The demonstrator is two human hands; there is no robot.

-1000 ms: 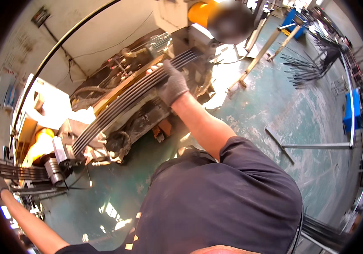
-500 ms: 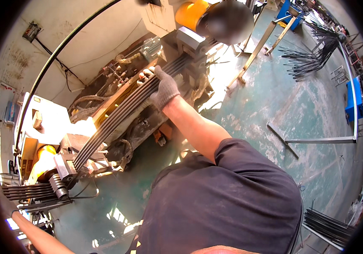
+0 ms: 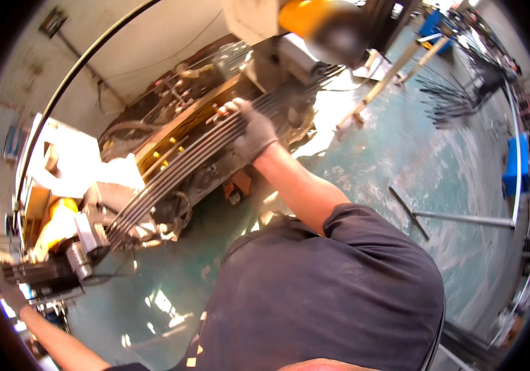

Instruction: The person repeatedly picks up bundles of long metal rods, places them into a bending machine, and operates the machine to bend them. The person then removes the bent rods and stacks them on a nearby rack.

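Several dark metal rods (image 3: 181,164) lie side by side, slanting across a long machine between two clamp-like blocks. My right hand (image 3: 257,131), in a grey glove, is closed over the rods near their upper right part. Its fingers curl over the far side of the bundle. At the far left, my left hand (image 3: 11,295), also gloved, is at the outer end of the rod bundle (image 3: 36,272), beyond the left block (image 3: 91,234). The rim's darkness and blur hide its fingers. The right block (image 3: 299,55) stands beyond my right hand.
A yellow cylinder-shaped housing (image 3: 305,17) tops the machine's far end. A black hose (image 3: 82,59) arches over the left side. On the right are a metal stand (image 3: 463,217), a fanned bundle of thin rods (image 3: 463,96) and a blue box (image 3: 515,164). Sunlight patches mark the green floor (image 3: 364,167).
The view has shifted, so the machine and my right hand appear farther right. My right hand keeps its grip on the rods. My left hand stays by the rods' outer end; the picture is blurrier.
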